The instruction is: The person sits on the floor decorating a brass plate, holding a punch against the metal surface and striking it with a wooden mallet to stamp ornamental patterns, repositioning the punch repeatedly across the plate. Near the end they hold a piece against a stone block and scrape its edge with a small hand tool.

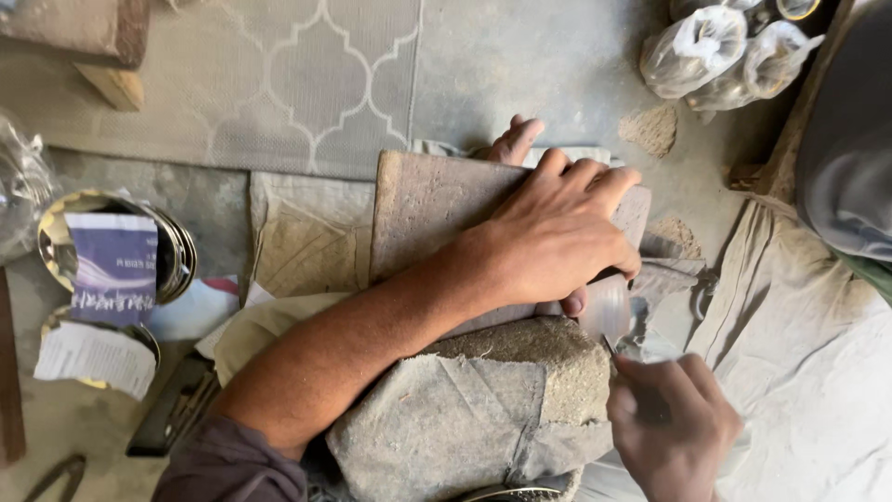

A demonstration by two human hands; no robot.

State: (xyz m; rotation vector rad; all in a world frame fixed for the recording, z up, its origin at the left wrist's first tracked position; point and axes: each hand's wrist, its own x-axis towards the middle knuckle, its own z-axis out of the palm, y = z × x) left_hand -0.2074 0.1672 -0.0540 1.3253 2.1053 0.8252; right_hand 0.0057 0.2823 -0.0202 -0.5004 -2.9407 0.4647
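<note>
My left hand (557,228) reaches across a flat brown slab (423,209) and curls over its right edge, thumb and fingers pinching a small clear plastic piece (606,307). My right hand (671,428) sits at the lower right, fingers closed on a thin tool whose tip (613,351) touches the bottom of the clear piece. Below my left forearm lies a thick grey block wrapped in cloth (483,409).
A patterned mat (297,74) covers the floor behind. Metal tins with paper labels (111,260) stand at the left. Tied plastic bags (715,51) lie at the top right, beside small heaps of brown powder (650,130). A pale cloth (799,353) spreads at the right.
</note>
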